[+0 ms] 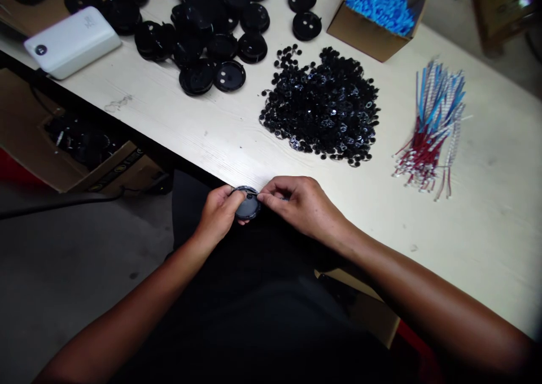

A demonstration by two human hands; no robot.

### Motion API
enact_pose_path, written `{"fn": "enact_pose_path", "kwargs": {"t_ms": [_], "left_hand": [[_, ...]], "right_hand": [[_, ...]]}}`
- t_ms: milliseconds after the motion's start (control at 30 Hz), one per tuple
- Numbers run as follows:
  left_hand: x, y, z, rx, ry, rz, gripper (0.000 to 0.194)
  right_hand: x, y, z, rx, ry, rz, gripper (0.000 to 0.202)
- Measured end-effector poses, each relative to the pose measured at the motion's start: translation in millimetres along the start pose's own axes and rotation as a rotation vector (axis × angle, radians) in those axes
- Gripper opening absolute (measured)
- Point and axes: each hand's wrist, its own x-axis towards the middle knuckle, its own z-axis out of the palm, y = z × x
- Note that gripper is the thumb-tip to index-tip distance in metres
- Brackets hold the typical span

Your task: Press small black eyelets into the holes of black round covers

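My left hand (222, 209) grips a round black plastic cap (248, 208) by its left side, thumb on top and fingers underneath, at the table's front edge. From the right, my right hand (292, 200) reaches to the cap's rim with thumb and index finger pinched together. Whatever sits between those fingertips is too small to make out. Beyond my hands lies a heap of small black ring-like parts (326, 107). More round black caps (197, 76) are piled at the back left, some showing two small holes.
A cardboard box of blue pieces (381, 8) stands at the back right. Near it lies a bundle of red, white and blue wires (434, 127). A white power bank (74, 42) rests at the left. Below the table edge is an open carton (108, 166) of dark parts.
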Motion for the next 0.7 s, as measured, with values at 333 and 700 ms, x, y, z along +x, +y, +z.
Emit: {"fn": "enact_pose_path", "kwargs": {"t_ms": [333,700], "left_hand": [[1.0,-2.4,1.9,0.010,0.035,-0.004,0.023],[0.7,-2.2,2.9,-0.001,0.017,0.008,0.024]], "right_hand": [[0.3,-0.6,1.6,0.048,0.005,0.018,0.016],[0.4,-4.7,2.1,-0.038,0.018,0.046,0.015]]}}
